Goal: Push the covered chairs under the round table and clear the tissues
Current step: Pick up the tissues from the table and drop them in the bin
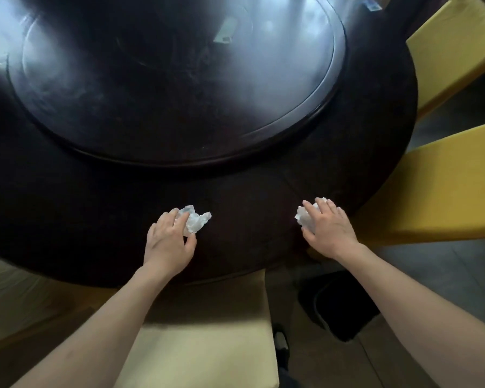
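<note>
1. Nearest item: pale covered chair, seat directly below the camera, its front tucked beneath the near rim of the tabletop. Judged pushed in already.
2. Left hand: fingers spread and lightly bent, fingertips touching a crumpled white tissue lying on the dark wood near the edge. Not yet closed round it; thumb sits apart from the paper.
3. Right hand: laid over a second tissue, fingers arched on top, thumb below it. The wad shows at the fingertips and beside the thumb. Grip appears to be forming, but whether the paper is actually pinched cannot be told.
4. Yellow covered chairs, two: one at right with its seat meeting the table rim, another further back at upper right. How far either stands under the table cannot be told.
5. Raised round turntable, glossy, centre of the table, well apart from both tissues.
6. Dark bin-like object on the floor, right of the pale chair; identity uncertain.
7. Handling note, a judgement: gather each tissue fully into the palm before lifting, so no loose corner trails or drops; crumpled paper is light and compresses easily, so little force is needed.
</note>
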